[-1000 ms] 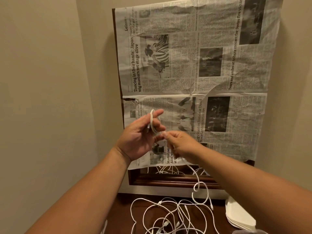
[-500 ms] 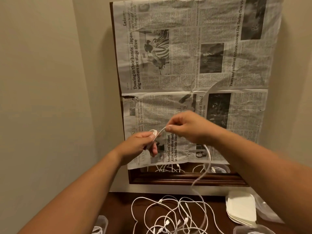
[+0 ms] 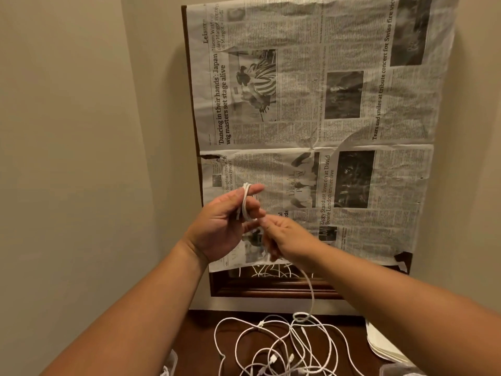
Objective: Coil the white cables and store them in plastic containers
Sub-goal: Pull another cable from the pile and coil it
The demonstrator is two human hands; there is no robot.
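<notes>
My left hand is raised in front of the newspaper with a small coil of white cable wound round its extended fingers. Just right of and below it, my right hand pinches the same cable, whose loose tail hangs down to the table. A tangle of several white cables lies on the dark wooden table below. The corner of a clear plastic container shows at the bottom edge, left of the tangle, and another container peeks in at the bottom right.
A newspaper sheet covers a dark-framed mirror leaning on the back wall. A stack of white lids lies at the table's right. Beige walls close in on the left and right.
My right hand has dropped from above the left hand to just below and beside it, laying another turn of cable. The left hand's fingers have straightened out with the coil round them.
</notes>
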